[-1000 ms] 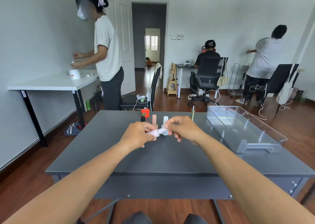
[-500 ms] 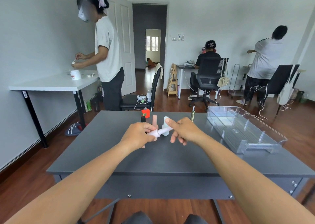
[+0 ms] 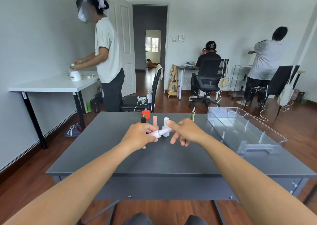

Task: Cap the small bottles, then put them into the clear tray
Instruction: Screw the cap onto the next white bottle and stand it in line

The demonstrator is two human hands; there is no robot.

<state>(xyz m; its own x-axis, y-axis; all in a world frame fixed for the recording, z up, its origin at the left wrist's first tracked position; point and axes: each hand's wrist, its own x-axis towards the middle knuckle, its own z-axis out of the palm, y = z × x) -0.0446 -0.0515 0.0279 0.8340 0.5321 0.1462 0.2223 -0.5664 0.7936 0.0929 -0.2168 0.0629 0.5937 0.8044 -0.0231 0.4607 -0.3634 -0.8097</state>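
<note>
At centre frame the left hand (image 3: pixel 137 136) grips the pink bottle (image 3: pixel 154 133) above the worktop (image 3: pixel 154 159). The right hand (image 3: pixel 185 132) has loosened on the cap (image 3: pixel 165 130). Its index fingertip touches the cap and its other fingers are splayed. The thumb is hidden, so I cannot tell whether it pinches. Capping seems done, and the clear tray (image 3: pixel 240 130) at right comes next.

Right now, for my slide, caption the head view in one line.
Left hand grips a pink bottle, right hand pinches its cap; clear tray to the right.
</note>
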